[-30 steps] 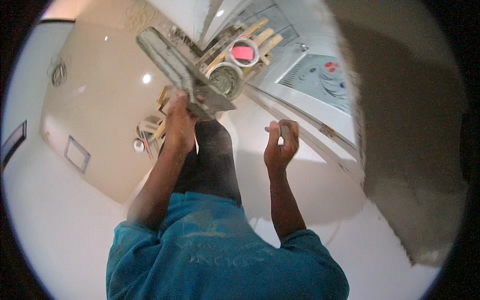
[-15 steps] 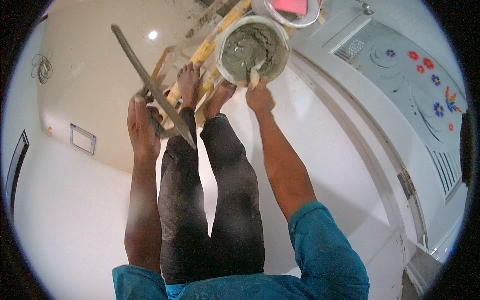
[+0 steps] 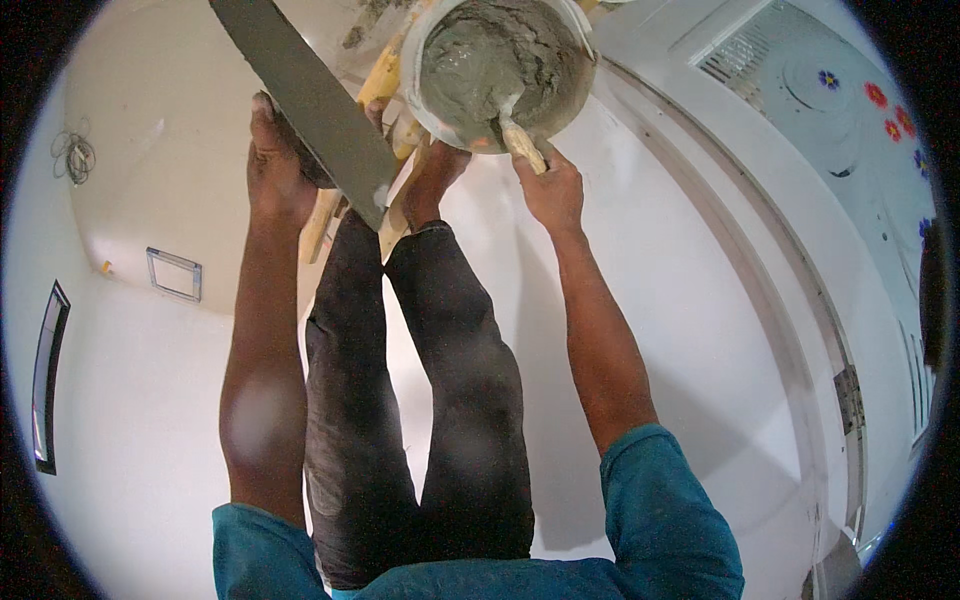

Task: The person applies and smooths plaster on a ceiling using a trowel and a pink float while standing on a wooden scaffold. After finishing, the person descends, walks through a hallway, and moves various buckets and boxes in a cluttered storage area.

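Note:
My left hand [image 3: 278,180] is closed around the grip of a long, flat plastering trowel [image 3: 305,100], held tilted at the upper left. Its broad face is coated grey; the grip itself is mostly hidden. In my right hand [image 3: 555,192] is the pale, worn handle of a small trowel [image 3: 522,146]. That tool's blade end is sunk in wet grey cement [image 3: 480,62], out of sight. The cement lies in a round whitish bucket [image 3: 585,95] at the top middle, its wall smeared with grey.
My bare foot [image 3: 432,180] rests on yellowish wooden poles [image 3: 385,75] beside the bucket. To the right stands a white door [image 3: 790,130] with painted flowers and a long frame. A cable coil [image 3: 75,157] and a small square frame [image 3: 175,274] are on the left.
The long trowel has turned from nearly edge-on to show its broad coated face. The bucket appears higher and larger in view, and my right hand has shifted slightly right with the small trowel.

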A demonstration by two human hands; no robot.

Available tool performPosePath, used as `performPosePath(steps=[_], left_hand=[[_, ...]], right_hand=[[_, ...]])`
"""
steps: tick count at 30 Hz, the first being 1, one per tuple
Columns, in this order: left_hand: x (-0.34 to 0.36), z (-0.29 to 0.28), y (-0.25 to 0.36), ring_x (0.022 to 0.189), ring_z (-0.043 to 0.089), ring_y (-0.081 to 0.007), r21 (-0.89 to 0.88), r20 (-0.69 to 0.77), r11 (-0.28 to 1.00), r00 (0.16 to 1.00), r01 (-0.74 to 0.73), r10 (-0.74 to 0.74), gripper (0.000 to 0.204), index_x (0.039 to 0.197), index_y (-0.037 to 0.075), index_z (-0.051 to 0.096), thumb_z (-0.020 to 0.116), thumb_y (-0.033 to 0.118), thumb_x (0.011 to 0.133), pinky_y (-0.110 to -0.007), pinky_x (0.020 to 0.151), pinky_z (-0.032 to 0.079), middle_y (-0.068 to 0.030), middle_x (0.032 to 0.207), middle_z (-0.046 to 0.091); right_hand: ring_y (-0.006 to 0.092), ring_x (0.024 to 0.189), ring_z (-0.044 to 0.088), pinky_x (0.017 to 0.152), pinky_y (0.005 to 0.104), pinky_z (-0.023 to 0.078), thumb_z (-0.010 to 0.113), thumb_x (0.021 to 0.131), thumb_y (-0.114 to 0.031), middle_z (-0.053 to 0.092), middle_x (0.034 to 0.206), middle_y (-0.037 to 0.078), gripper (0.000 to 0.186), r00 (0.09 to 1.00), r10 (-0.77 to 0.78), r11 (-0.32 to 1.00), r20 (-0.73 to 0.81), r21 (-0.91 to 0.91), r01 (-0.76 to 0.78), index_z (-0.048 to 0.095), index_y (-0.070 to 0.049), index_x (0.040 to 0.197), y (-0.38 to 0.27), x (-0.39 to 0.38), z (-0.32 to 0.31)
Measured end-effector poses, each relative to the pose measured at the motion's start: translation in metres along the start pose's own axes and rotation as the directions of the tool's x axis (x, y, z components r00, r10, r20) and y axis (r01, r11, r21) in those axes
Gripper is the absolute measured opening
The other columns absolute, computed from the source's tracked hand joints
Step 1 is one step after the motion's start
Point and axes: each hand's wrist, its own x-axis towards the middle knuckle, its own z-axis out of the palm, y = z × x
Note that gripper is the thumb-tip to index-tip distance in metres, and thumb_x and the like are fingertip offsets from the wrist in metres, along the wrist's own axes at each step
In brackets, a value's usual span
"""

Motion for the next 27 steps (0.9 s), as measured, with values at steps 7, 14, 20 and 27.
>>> performPosePath(steps=[7,14,20,27], left_hand=[[0.04,0.001,-0.017,0.112,0.055,-0.03,0.021,-0.027,0.998,0.997,0.067,-0.066,0.071,0.131,0.007,0.046,0.046,0.065,0.09,-0.045,0.095,0.047,-0.014,0.121,0.056],[0.085,0.004,-0.065,0.105,0.06,-0.0301,-0.125,0.124,0.984,0.986,0.129,-0.114,0.059,0.127,0.002,0.05,0.057,0.048,0.09,-0.043,0.089,0.051,-0.0151,0.12,0.059],[0.087,0.061,-0.1,0.1,0.064,-0.0263,-0.311,0.427,0.879,0.88,0.361,-0.21,0.048,0.126,0.002,0.053,0.063,0.031,0.089,-0.041,0.084,0.055,-0.0134,0.117,0.062],[0.071,0.085,-0.1,0.1,0.064,-0.0261,-0.275,0.564,0.827,0.779,0.49,-0.274,0.046,0.126,0.003,0.053,0.062,0.031,0.09,-0.041,0.084,0.055,-0.0133,0.117,0.062]], right_hand=[[0.0131,0.067,0.061,0.066,0.0297,0.05,0.064,0.084,-0.022,0.066,0.082,0.008,0.043,0.998,-0.055,0.968,-0.009,0.243,0.056,0.061,-0.001,0.122,0.057,-0.01,-0.026],[0.0204,0.102,0.066,0.087,0.0335,0.052,0.069,0.078,-0.016,0.068,0.113,0.015,0.048,0.998,0.063,0.957,-0.023,0.285,-0.054,0.061,-0.005,0.124,0.032,-0.102,-0.076],[0.0282,0.076,0.062,0.071,0.0368,0.048,0.076,0.071,-0.027,0.068,0.097,0.01,0.057,0.948,-0.14,0.979,-0.285,0.102,0.176,0.062,-0.006,0.121,-0.041,-0.153,-0.057],[0.0235,0.073,0.059,0.066,0.0352,0.044,0.078,0.075,-0.025,0.066,0.095,0.007,0.057,0.87,-0.22,0.948,-0.441,0.112,0.297,0.059,-0.008,0.126,-0.087,-0.142,-0.04]])
